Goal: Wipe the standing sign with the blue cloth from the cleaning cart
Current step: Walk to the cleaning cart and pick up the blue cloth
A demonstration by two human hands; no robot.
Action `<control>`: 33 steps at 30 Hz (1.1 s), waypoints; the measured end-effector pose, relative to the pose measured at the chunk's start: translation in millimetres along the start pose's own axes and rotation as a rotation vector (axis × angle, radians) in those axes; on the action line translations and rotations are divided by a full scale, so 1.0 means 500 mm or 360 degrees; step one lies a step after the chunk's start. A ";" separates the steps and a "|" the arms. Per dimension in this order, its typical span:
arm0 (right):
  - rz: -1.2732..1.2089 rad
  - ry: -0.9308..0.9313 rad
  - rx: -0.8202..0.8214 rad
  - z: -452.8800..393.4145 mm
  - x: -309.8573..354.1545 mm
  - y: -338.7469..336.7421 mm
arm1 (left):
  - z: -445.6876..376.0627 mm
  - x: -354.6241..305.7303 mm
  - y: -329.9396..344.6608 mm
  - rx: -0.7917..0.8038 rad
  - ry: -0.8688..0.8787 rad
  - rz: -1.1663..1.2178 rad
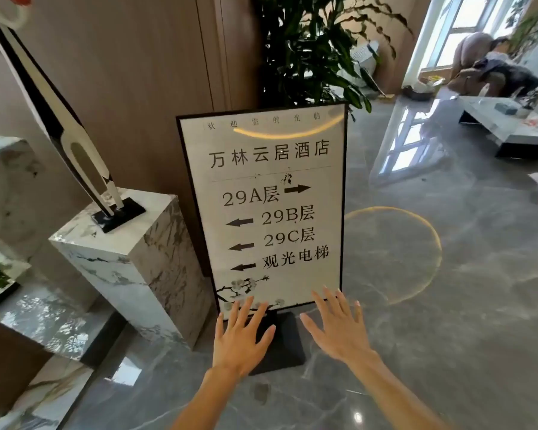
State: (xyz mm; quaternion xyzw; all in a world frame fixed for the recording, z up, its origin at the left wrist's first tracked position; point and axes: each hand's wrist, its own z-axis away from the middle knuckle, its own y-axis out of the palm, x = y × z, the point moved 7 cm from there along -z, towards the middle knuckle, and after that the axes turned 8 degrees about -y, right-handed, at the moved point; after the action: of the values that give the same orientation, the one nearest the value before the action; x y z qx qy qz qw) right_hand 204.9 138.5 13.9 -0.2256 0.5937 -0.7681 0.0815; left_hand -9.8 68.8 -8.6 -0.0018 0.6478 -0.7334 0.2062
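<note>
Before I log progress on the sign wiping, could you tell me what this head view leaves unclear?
- Blue cloth and cleaning cart: outside the frame; left hand and right hand are spread and hold nothing.
- Standing sign: lower edge and base partly hidden by the hands; glare blurs the top line.
- Whether the fingertips touch the sign: undecidable.

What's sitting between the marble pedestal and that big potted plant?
The standing sign stands between the marble pedestal and the potted plant, as the head view shows.
</note>
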 end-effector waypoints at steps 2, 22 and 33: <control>0.0017 -0.0011 -0.0004 0.008 -0.007 -0.003 | 0.000 -0.017 -0.001 -0.0026 0.0004 -0.0008; -0.0274 0.0345 -0.0125 0.122 -0.209 0.034 | -0.019 -0.265 0.063 0.0149 0.0252 -0.0216; -0.0289 0.0884 -0.0277 0.229 -0.224 0.095 | -0.021 -0.319 0.107 0.0344 0.0773 -0.0350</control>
State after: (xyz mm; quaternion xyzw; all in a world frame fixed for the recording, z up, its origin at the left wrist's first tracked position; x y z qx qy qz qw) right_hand 347.8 69.0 -36.9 -0.0653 0.6342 -0.7508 -0.1727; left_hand 149.5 123.4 -19.2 0.1256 0.5923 -0.7950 -0.0368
